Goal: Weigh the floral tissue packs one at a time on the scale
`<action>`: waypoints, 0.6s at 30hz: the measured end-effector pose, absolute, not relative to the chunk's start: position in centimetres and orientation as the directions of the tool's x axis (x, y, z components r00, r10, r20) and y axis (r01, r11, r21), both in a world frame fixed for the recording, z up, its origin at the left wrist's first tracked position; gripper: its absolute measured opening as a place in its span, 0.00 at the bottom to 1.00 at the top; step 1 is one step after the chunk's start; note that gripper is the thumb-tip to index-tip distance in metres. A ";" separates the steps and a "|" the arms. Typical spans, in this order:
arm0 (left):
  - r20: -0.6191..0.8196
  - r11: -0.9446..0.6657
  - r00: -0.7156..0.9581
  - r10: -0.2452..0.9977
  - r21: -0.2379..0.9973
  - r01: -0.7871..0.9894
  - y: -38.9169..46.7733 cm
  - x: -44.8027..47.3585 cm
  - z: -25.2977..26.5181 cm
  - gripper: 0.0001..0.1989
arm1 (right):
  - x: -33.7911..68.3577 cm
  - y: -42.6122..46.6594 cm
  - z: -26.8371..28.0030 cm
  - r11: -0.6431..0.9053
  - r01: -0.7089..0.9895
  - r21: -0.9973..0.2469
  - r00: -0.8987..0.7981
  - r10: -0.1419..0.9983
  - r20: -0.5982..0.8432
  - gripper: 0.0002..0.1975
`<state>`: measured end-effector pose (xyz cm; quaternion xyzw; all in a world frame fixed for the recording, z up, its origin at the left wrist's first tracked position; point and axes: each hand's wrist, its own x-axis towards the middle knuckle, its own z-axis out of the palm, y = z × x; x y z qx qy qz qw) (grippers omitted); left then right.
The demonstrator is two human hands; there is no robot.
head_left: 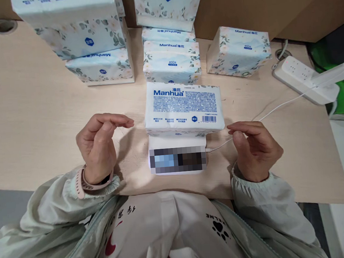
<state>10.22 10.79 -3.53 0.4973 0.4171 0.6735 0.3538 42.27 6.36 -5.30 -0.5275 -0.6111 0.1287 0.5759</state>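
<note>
A pack of Manhua tissues (184,104) lies with its printed, barcoded face up on a small white scale-like device (176,141), whose front display is blurred out. To the left of the pack, my left hand (98,144) hovers with fingers stretched toward it, apart from it and holding nothing. My right hand (255,148) is at the pack's right lower corner, fingers extended and empty; its fingertips come very near the corner, and whether they touch I cannot tell. A white cable (221,144) runs from the device's right side past my right hand.
Stacked tissue packs (93,36) stand at the back left, with more packs (171,61) behind the device. Another single pack (237,52) sits at the back right. A white power strip (301,77) with plugged cables lies near the right edge of the wooden table (35,128).
</note>
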 end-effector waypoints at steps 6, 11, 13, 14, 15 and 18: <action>0.357 -0.385 -0.265 0.896 0.921 -0.062 10.6 10.5 -3.3 0.08 | 42.0 6.1 -5.0 0.351 0.513 -0.783 0.250 0.812 0.528 0.03; 0.363 -0.383 -0.256 0.896 0.923 -0.028 10.6 10.3 -3.4 0.07 | 42.0 6.1 -4.9 0.352 0.503 -0.789 0.246 0.817 0.521 0.04; 0.368 -0.386 -0.252 0.895 0.922 -0.025 10.5 10.3 -3.4 0.07 | 42.0 6.1 -4.9 0.353 0.503 -0.789 0.241 0.819 0.520 0.04; 0.369 -0.387 -0.251 0.895 0.922 -0.022 10.5 10.2 -3.4 0.07 | 42.0 6.1 -4.9 0.354 0.502 -0.789 0.240 0.819 0.520 0.04; 0.373 -0.389 -0.248 0.894 0.921 -0.020 10.5 10.2 -3.4 0.08 | 42.0 6.1 -4.9 0.356 0.498 -0.791 0.242 0.819 0.521 0.04; 0.383 -0.398 -0.259 0.887 0.917 -0.006 10.7 10.3 -3.2 0.09 | 42.0 6.1 -5.0 0.354 0.473 -0.807 0.251 0.824 0.508 0.05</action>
